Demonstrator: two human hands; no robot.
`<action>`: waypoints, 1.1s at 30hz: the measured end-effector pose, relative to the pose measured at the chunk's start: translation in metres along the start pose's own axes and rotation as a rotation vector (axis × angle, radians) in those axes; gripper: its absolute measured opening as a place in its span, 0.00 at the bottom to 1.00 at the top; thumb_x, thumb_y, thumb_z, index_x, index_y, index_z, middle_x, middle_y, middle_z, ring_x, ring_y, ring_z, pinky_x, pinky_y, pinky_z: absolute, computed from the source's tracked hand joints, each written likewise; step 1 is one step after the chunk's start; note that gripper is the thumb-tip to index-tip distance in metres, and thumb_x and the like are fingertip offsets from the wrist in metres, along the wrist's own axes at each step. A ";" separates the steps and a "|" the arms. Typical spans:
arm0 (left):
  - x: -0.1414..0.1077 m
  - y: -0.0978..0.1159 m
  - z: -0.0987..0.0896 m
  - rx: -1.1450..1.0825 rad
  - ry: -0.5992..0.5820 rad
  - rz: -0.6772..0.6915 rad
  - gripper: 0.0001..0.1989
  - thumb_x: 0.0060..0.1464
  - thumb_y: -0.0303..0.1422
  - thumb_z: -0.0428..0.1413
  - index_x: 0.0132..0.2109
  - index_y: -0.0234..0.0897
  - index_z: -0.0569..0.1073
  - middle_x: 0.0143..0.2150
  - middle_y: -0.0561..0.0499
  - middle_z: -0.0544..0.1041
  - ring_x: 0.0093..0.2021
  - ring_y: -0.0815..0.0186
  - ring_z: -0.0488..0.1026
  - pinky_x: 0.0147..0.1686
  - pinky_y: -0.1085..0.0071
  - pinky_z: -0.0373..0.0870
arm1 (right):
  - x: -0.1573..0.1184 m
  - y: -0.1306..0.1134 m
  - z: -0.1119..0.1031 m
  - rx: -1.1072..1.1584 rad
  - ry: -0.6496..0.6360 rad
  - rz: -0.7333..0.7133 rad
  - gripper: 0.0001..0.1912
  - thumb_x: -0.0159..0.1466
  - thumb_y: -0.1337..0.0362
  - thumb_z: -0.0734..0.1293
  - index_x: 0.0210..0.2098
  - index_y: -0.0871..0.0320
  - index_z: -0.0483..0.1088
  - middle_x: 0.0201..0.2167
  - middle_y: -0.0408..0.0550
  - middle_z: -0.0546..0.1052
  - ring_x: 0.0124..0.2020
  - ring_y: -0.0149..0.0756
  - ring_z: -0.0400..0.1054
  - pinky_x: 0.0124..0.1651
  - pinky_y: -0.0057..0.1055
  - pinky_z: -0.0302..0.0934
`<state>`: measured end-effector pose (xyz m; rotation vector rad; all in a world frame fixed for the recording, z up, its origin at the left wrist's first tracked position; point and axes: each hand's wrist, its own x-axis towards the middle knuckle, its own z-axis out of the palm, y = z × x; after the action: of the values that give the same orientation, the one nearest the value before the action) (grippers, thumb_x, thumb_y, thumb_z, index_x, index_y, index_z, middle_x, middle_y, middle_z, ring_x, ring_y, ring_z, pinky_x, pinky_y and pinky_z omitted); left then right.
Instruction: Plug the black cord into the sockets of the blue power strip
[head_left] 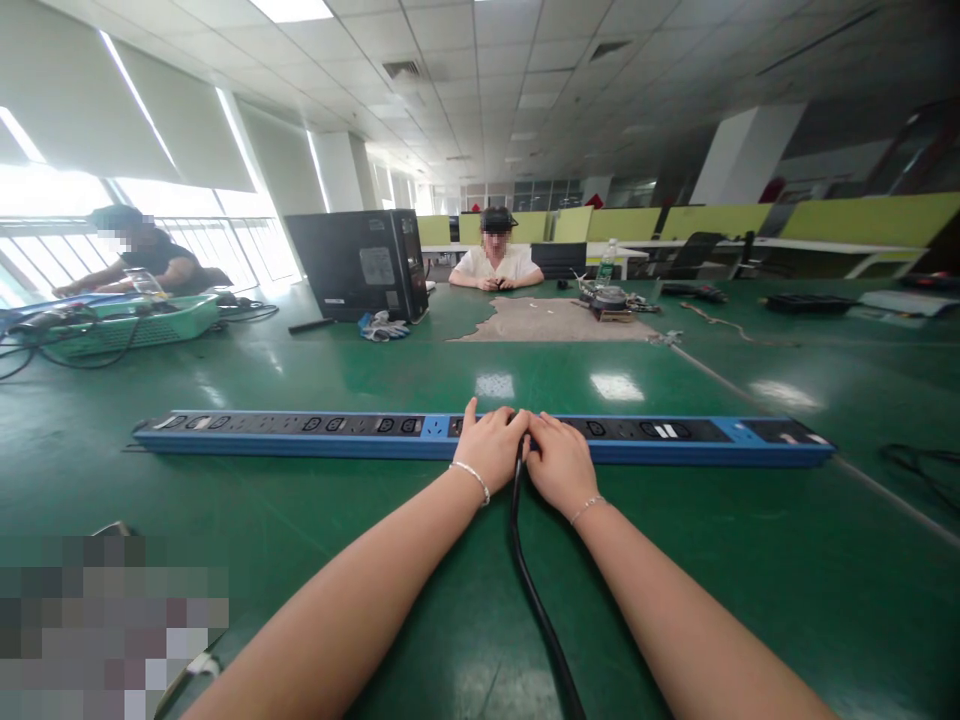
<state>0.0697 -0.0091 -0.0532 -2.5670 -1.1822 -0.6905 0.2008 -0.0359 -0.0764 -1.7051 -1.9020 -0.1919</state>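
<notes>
A long blue power strip (pixel 397 449) with black socket panels lies crosswise on the green table. A black power cable (pixel 534 590) runs from the near edge up to the middle of the strip. My left hand (pixel 491 442) and my right hand (pixel 561 462) meet there over the sockets, with closed fingers around the cable's end. One finger of my left hand sticks up. The plug itself is hidden beneath my fingers, so how far it sits in a socket cannot be seen.
Across the green table (pixel 360 375) stand a black computer case (pixel 356 265), gloves (pixel 384 326), a green basket (pixel 142 328) and a bottle (pixel 607 262). One person (pixel 496 255) sits opposite, another (pixel 154 250) at the left. Loose cables (pixel 926 470) lie at the right; a blurred-out object fills the lower left.
</notes>
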 end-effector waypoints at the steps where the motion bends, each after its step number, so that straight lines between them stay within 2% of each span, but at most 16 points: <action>1: 0.001 0.000 0.000 0.013 -0.005 0.000 0.12 0.60 0.35 0.44 0.49 0.41 0.65 0.45 0.48 0.73 0.43 0.63 0.71 0.59 0.47 0.45 | 0.000 -0.001 0.000 -0.002 0.000 0.005 0.25 0.56 0.72 0.58 0.53 0.57 0.66 0.53 0.48 0.71 0.57 0.38 0.59 0.58 0.38 0.49; 5: 0.008 0.001 0.001 0.056 -0.035 -0.012 0.11 0.62 0.34 0.40 0.43 0.41 0.66 0.39 0.51 0.73 0.39 0.64 0.72 0.57 0.49 0.48 | 0.000 -0.002 -0.002 -0.011 -0.011 0.003 0.26 0.55 0.73 0.58 0.53 0.61 0.66 0.52 0.53 0.71 0.57 0.39 0.59 0.58 0.37 0.49; 9: 0.011 0.000 0.000 0.024 -0.085 -0.020 0.11 0.62 0.33 0.40 0.44 0.41 0.66 0.39 0.49 0.72 0.40 0.64 0.71 0.49 0.60 0.61 | 0.000 -0.001 -0.002 -0.005 -0.018 -0.015 0.26 0.55 0.73 0.58 0.54 0.61 0.65 0.52 0.53 0.71 0.57 0.39 0.59 0.59 0.37 0.48; 13: 0.009 0.001 0.002 -0.041 -0.116 -0.077 0.11 0.62 0.34 0.41 0.44 0.41 0.66 0.42 0.48 0.71 0.40 0.65 0.69 0.42 0.67 0.64 | 0.000 0.000 -0.001 -0.007 -0.012 -0.008 0.27 0.55 0.73 0.58 0.54 0.60 0.64 0.52 0.52 0.71 0.57 0.39 0.59 0.58 0.37 0.49; 19: 0.003 0.002 0.010 -0.149 -0.024 -0.113 0.12 0.61 0.33 0.43 0.49 0.43 0.66 0.46 0.49 0.70 0.45 0.65 0.68 0.46 0.67 0.63 | -0.001 0.000 0.000 -0.001 0.010 -0.002 0.25 0.54 0.73 0.57 0.52 0.60 0.66 0.51 0.51 0.72 0.57 0.38 0.59 0.58 0.36 0.48; 25: 0.002 0.001 0.007 -0.185 -0.047 -0.100 0.12 0.62 0.33 0.43 0.49 0.42 0.66 0.47 0.48 0.70 0.45 0.65 0.68 0.46 0.67 0.64 | -0.001 0.000 0.000 0.012 0.014 -0.001 0.24 0.54 0.73 0.58 0.51 0.59 0.66 0.51 0.50 0.72 0.57 0.37 0.59 0.58 0.36 0.49; 33: 0.002 0.001 0.009 -0.241 -0.011 -0.116 0.11 0.61 0.32 0.43 0.48 0.41 0.66 0.47 0.49 0.71 0.45 0.66 0.69 0.48 0.67 0.63 | -0.002 0.000 0.000 0.019 0.014 -0.008 0.27 0.55 0.73 0.58 0.54 0.57 0.64 0.52 0.47 0.71 0.57 0.37 0.59 0.58 0.37 0.48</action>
<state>0.0743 -0.0054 -0.0599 -2.7137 -1.3347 -0.8968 0.2006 -0.0377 -0.0771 -1.6796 -1.8952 -0.1884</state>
